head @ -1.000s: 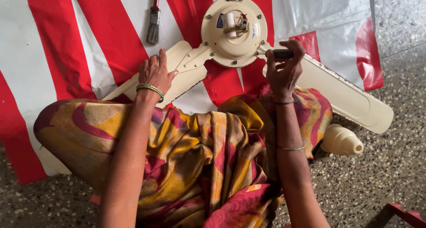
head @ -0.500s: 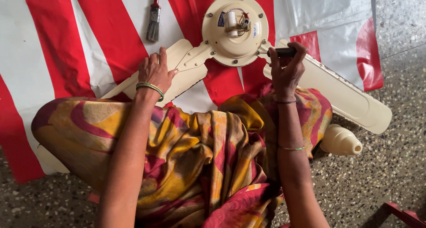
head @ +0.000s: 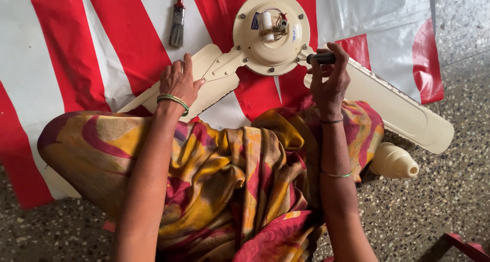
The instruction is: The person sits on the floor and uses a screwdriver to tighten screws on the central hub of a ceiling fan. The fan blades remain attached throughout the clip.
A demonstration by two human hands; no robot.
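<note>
A cream ceiling fan lies on a red and white sheet, its round motor housing [head: 271, 35] facing up with wires and a small cylinder showing in the middle. My left hand [head: 178, 81] rests flat on the left blade [head: 209, 83] near its bracket. My right hand [head: 331, 81] is closed around a dark-handled tool [head: 321, 58] whose tip meets the bracket of the right blade [head: 398, 106] at the housing's edge. What kind of tool it is, I cannot tell.
A paintbrush [head: 177, 25] lies on the sheet [head: 66, 47] beyond my left hand. A cream cone-shaped fan cover [head: 394, 161] sits on the speckled floor by my right knee. My lap is covered in yellow and red cloth [head: 229, 175]. A red object's corner [head: 467, 246] shows at bottom right.
Both hands stay where they were; the right hand shifts only slightly at the blade bracket. The view has drifted a little.
</note>
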